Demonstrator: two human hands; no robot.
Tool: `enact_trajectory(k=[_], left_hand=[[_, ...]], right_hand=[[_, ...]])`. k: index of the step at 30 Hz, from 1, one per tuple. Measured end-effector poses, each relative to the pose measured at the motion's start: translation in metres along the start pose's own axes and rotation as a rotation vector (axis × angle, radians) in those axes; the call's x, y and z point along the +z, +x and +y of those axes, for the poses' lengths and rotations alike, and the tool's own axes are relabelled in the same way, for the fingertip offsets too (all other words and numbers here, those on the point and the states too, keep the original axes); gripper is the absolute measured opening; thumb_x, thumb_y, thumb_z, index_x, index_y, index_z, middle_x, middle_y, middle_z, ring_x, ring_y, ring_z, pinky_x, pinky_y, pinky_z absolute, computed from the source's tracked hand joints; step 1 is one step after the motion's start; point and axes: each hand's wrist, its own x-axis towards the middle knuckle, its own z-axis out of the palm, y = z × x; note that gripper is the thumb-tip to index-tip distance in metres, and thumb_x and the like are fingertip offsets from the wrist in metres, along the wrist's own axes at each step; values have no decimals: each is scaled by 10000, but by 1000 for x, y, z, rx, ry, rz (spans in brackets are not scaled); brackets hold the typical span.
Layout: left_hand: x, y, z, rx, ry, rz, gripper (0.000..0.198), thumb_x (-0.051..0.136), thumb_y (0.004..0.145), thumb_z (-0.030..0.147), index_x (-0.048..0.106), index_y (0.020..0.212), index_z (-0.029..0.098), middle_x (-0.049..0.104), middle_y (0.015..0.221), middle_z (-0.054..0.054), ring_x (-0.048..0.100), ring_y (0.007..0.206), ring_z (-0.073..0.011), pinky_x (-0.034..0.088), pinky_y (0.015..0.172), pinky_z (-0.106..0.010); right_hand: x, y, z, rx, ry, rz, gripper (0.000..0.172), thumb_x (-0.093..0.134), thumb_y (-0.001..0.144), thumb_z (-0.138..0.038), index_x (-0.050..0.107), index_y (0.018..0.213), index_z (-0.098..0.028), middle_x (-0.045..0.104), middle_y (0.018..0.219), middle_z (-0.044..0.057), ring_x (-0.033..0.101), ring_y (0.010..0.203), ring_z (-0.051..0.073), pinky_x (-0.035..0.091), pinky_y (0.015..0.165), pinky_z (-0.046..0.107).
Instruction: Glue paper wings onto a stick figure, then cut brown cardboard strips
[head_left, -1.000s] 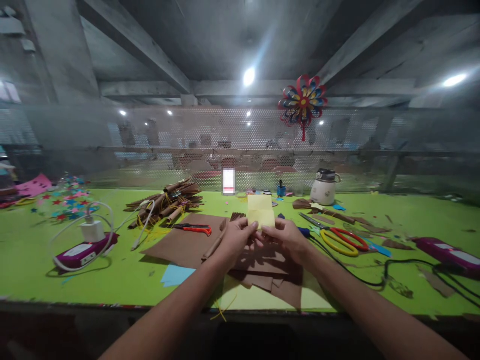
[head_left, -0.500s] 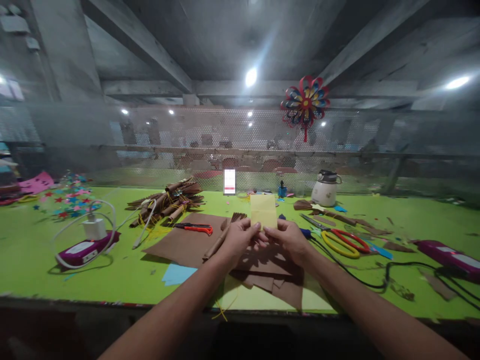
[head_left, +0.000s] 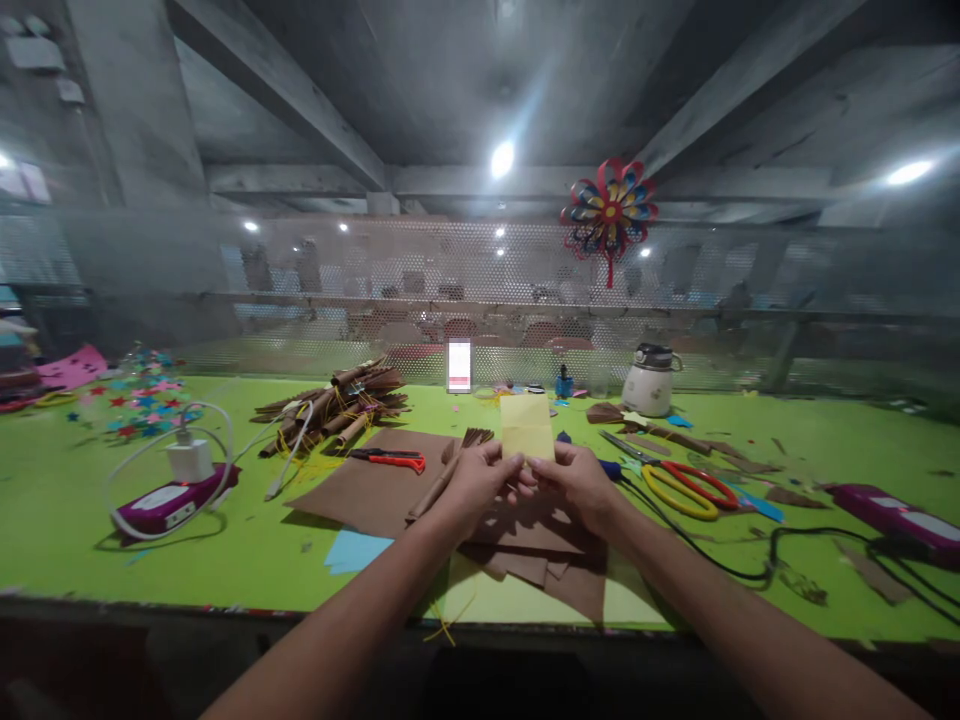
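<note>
A small yellow slip of paper (head_left: pixel 527 425) with a faint crease across it stands upright between my hands. My left hand (head_left: pixel 484 482) pinches its lower left corner, thumb in front. At the lower right corner, the thumb and fingers of my right hand (head_left: pixel 581 484) grip it too. Under the hands lie brown paper sheets (head_left: pixel 540 560), partly covered, over pale yellow paper (head_left: pixel 637 595). Beside my left wrist is a rolled brown paper piece (head_left: pixel 435 485) with a fringed end. A red utility knife (head_left: pixel 390 459) rests on a brown sheet (head_left: pixel 330 498) to the left.
Bundled brown paper rolls (head_left: pixel 337 400) lie back left, near a purple power strip (head_left: pixel 176 500) with a white charger. Scissors (head_left: pixel 679 485), a black cable (head_left: pixel 776 545) and another purple power strip (head_left: pixel 892 515) are right. A phone (head_left: pixel 459 365) and white jug (head_left: pixel 649 382) stand behind.
Almost nothing has moved. The yellow slip sits very slightly lower, still pinched by both hands, and the view has shifted a little.
</note>
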Motion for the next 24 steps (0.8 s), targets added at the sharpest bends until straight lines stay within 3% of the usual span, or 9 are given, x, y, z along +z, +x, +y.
enact_trajectory(k=[7, 13, 21, 24], left_hand=[[-2, 1, -1, -57, 5, -63, 367, 679, 703, 418, 611, 880, 103, 689, 754, -102, 632, 592, -139, 416, 476, -191], [0, 0, -1, -19, -7, -57, 326, 675, 707, 389, 614, 844, 99, 678, 711, -80, 622, 571, -129, 419, 478, -194], [1, -2, 3, -14, -28, -35, 322, 678, 706, 402, 594, 759, 96, 680, 687, -81, 611, 546, -122, 411, 468, -196], [1, -1, 3, -25, -36, -26, 323, 678, 712, 405, 591, 782, 102, 680, 674, -75, 616, 541, -126, 412, 470, -200]], right_hand=[[0, 1, -1, -2, -38, 32, 333, 727, 642, -427, 632, 716, -116, 569, 573, -1, 436, 517, 103, 298, 513, 242], [0, 1, -4, -6, -16, 24, 316, 735, 639, -413, 626, 687, -120, 557, 559, -11, 437, 521, 101, 311, 526, 248], [-1, -2, -6, -43, 56, -85, 268, 721, 672, -355, 623, 775, -127, 598, 646, 10, 506, 587, 124, 367, 571, 262], [-3, 0, -9, -105, 52, 23, 308, 731, 660, -340, 601, 856, -141, 584, 643, -7, 498, 563, 116, 378, 554, 256]])
